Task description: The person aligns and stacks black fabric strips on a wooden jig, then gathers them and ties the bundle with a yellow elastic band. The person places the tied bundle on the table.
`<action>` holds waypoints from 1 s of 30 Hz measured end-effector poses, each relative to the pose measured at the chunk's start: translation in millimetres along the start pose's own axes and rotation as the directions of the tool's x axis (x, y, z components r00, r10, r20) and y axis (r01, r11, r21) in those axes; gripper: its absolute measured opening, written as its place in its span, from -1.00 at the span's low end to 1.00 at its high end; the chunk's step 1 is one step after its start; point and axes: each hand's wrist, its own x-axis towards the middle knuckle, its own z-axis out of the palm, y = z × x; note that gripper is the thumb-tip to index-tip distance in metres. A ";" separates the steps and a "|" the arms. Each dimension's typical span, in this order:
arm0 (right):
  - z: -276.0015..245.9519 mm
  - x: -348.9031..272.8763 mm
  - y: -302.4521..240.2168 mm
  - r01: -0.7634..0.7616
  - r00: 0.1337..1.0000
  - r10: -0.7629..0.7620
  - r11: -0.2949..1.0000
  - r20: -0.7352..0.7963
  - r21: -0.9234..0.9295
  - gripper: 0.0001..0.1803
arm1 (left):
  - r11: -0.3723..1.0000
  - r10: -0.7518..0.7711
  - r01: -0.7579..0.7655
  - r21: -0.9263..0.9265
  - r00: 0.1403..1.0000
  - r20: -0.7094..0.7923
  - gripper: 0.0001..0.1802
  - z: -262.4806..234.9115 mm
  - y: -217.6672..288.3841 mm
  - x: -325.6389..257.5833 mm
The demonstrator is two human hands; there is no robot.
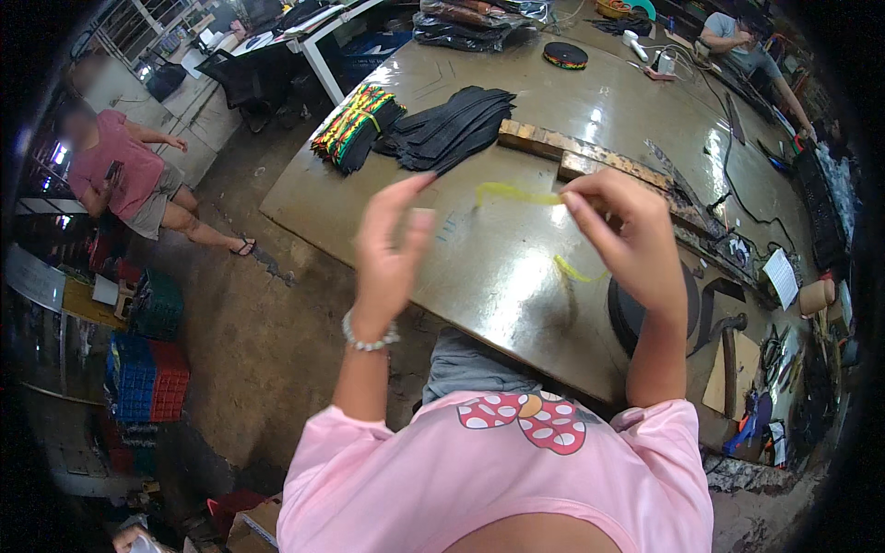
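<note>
**Yellow strip held over the worktop**

Your pink shirt (498, 479) fills the near edge, both forearms rising from it. On the left, your left hand (392, 244) is raised with a beaded bracelet (369, 339) at the wrist; its fingers are loosely spread and pinch nothing, the tips just short of the strip's free end. Between your hands, a thin yellow strip (516, 194) hangs in the air above the worktop (479, 267), its left end loose. On the right, your right hand (622, 235) has thumb and fingers pinched closed on the strip's right end; a yellow tail (572, 269) curls below that grip. Judging by the droop, the strip is light, soft and limp, so take it close to the free end. Farther off lie stacked black pieces (452, 129) and a striped bundle (355, 124).
</note>
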 end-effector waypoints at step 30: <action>41.9 11.2 132.8 -0.430 0.839 0.539 0.736 -0.068 0.523 -0.66 | 0.661 -0.203 0.606 -0.442 0.711 0.673 -0.75 172.2 -34.3 72.3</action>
